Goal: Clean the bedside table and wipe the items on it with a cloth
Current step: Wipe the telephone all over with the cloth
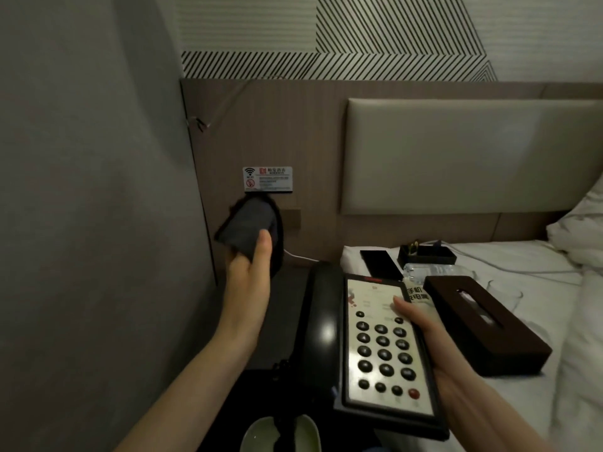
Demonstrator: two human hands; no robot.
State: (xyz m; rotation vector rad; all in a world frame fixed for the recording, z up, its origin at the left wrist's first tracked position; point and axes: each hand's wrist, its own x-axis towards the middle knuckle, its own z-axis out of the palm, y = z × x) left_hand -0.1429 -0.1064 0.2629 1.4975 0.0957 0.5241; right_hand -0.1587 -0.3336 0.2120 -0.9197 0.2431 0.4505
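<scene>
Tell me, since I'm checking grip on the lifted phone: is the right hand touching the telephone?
Touching. The head view shows the right hand wrapped around the telephone's right edge, thumb lying on its keypad face.

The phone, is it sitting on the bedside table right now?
No, the right hand holds the phone up, off the table.

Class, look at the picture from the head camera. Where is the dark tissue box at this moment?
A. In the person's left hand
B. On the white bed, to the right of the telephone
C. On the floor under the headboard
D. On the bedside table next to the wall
B: the tissue box lies on the white bed, to the right of the telephone that the right hand holds up.
</scene>
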